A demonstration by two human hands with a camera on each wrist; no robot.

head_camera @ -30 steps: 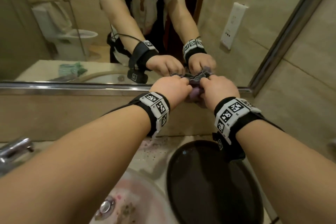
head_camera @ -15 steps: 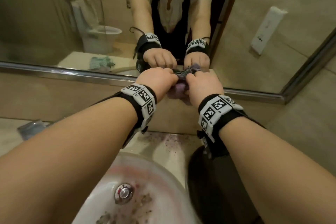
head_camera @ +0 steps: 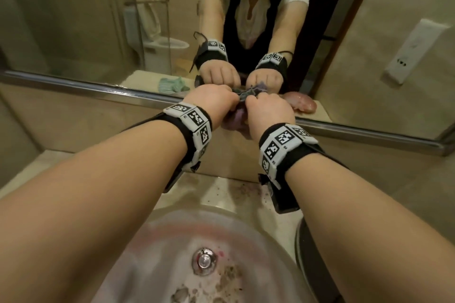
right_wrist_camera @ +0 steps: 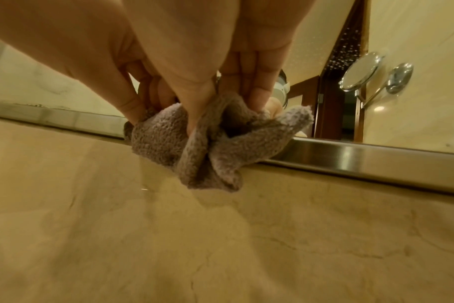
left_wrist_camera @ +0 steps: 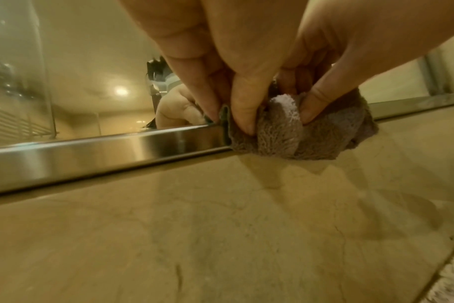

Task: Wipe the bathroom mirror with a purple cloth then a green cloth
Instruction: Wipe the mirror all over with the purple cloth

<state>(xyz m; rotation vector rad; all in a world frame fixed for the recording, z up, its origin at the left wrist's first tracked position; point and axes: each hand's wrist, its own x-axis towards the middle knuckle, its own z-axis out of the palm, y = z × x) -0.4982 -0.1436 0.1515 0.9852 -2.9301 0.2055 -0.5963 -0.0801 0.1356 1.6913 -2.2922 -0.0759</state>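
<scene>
Both hands, left hand [head_camera: 213, 101] and right hand [head_camera: 267, 110], grip the bunched purple cloth [head_camera: 237, 118] with curled fingers [left_wrist_camera: 242, 114], seemingly against the mirror [head_camera: 73, 19] frame [left_wrist_camera: 91, 155].

mirror frame [head_camera: 103, 87] ahead, basin [head_camera: 172, 233] seemingly unobstructed below

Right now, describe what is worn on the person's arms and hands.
Both forearms are bare, with no sleeves or gloves. The left hand and right hand each have a black wrist strap carrying white blocks printed with black square codes. A small black device hangs under each wrist.
</scene>
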